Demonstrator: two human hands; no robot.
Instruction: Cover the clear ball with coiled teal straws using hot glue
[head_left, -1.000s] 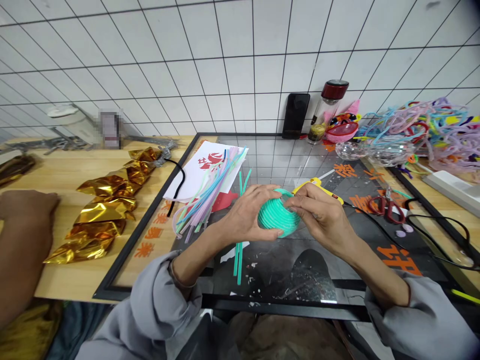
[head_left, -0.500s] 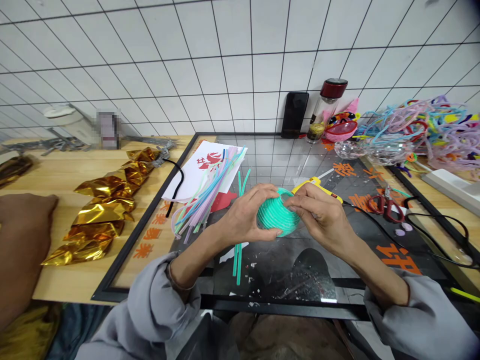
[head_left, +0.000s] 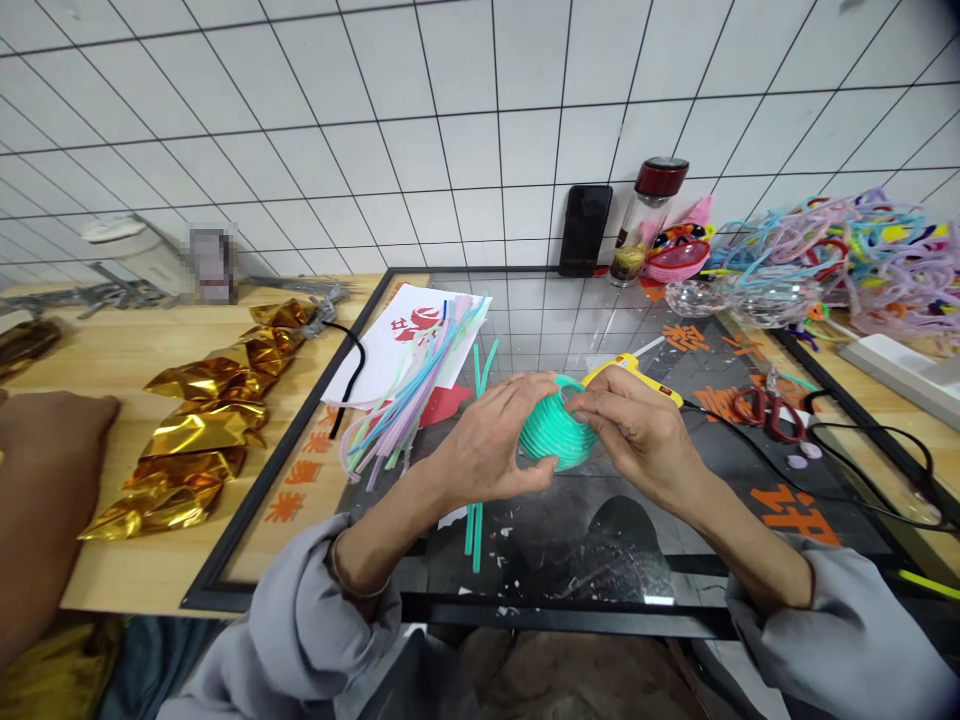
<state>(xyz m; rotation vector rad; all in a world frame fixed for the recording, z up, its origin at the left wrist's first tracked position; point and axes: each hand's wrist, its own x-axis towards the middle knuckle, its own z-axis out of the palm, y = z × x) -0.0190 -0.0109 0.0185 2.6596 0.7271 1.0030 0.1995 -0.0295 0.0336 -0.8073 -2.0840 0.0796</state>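
Observation:
A turquoise ball (head_left: 559, 435) of coiled pipe cleaner, with an opening at its top, is held above the glass tabletop. My left hand (head_left: 510, 435) wraps around its left side, thumb beneath and fingers over the top. At the opening's right edge my right hand (head_left: 637, 420) pinches the pipe cleaner; the fingers hide the exact spot. Loose turquoise pipe cleaners (head_left: 478, 540) lie partly under my left hand. Just behind my right hand rests a yellow glue gun (head_left: 626, 368) with a white glue stick in it.
Pastel pipe cleaners (head_left: 409, 400) lie across white paper (head_left: 375, 345) on the left. Crinkled gold foil (head_left: 202, 420) and another person's arm (head_left: 52, 480) are further left. Red-handled scissors (head_left: 769, 410), a cable and a tangled pipe-cleaner pile (head_left: 847, 250) are right. A phone (head_left: 585, 230) leans on the wall.
The view has shifted slightly. My left hand has turned a little on the ball, its fingers now bunched more over the top; my right hand keeps pinching at the opening.

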